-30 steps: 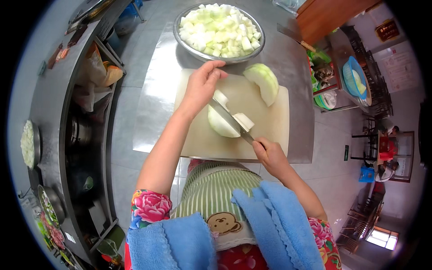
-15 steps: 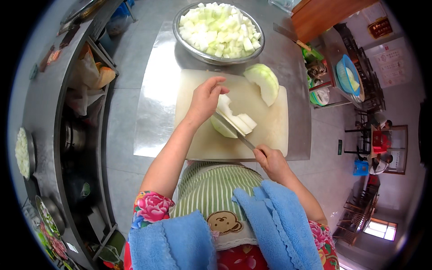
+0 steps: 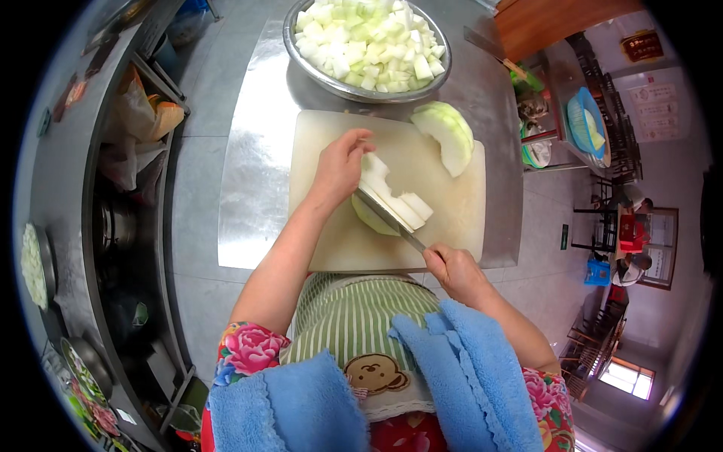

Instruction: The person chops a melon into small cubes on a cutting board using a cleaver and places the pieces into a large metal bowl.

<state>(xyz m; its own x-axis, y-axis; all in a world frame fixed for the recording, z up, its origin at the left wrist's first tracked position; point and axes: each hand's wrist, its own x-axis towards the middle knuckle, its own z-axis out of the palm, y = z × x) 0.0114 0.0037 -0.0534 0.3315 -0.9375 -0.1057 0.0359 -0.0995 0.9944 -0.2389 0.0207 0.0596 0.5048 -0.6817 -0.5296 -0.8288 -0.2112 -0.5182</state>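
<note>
My right hand is closed round the handle of a kitchen knife. The blade points up and left, standing against a piece of pale green melon, perhaps winter melon. White cut slices lean along the blade's far side. At the far left end of this piece is my left hand, fingers bent together against the flesh; its fingertips are partly hidden. All this rests on a cream cutting board. Towards the board's far right lies a larger curved melon wedge, untouched by either hand.
A metal bowl heaped with melon cubes stands beyond the board on a steel table. A long steel shelf unit runs along the left. Back right, a blue basket sits near a blade.
The whole view has shifted slightly. My left hand has settled a little closer onto the melon's end, and the slices lean slightly further right. The knife stays nearly in place.
</note>
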